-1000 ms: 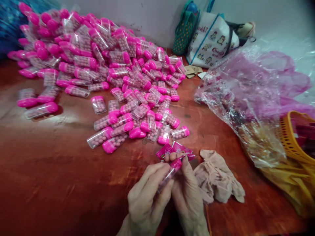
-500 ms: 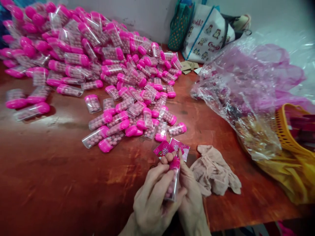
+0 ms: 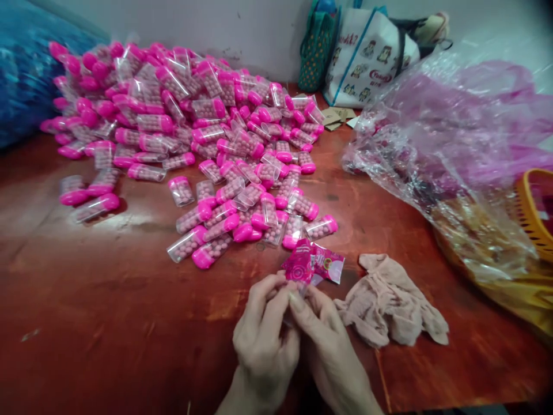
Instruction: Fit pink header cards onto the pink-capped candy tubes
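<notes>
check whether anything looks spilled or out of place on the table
No spill shows around the heaped tubes. The cloth seems slightly out of place: it lies crumpled on the table beside the right hand, unlike the tubes nearby.

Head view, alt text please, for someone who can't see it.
A left hand and right hand together grip a mostly hidden clear item beside pink printed pieces on a reddish table. Beyond lies a heap of clear, pink-capped tubes holding small balls. A beige cloth lies right of the hands.
</notes>
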### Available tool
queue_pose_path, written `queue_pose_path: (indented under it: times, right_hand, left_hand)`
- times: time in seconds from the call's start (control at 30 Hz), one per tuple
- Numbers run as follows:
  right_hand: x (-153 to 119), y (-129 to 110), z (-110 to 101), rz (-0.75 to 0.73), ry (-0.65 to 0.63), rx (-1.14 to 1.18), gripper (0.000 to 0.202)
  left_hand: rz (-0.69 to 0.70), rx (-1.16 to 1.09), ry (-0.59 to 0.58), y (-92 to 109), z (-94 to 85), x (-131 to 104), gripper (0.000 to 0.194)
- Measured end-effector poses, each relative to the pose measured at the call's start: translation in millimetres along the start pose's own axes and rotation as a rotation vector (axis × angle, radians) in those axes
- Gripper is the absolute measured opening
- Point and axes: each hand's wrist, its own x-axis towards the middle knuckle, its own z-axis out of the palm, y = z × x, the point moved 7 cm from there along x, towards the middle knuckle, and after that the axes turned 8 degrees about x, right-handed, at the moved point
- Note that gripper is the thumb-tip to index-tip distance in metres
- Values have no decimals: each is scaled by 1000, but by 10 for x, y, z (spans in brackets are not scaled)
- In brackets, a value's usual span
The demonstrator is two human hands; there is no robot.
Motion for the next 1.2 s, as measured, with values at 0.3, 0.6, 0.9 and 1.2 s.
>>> queue_pose_path:
  times: [0.3, 0.6, 0.9, 1.2]
  right_hand:
    - [-15, -115, -123, -14, -40, -276, 45]
    - [-81, -253, 178, -109, -175, -563, 36]
    - [-83, -288, 76, -257, -39, -821, 61]
    - [-93, -244, 70, -249, -66, -962, 69]
  left_hand:
    - [-65, -383, -368, -172, -58, 235, 34]
    - [47, -280, -254, -158, -114, 397, 26]
    - [220, -133, -428, -44, -103, 525, 17]
    - [271, -132, -530, -109, -80, 526, 15]
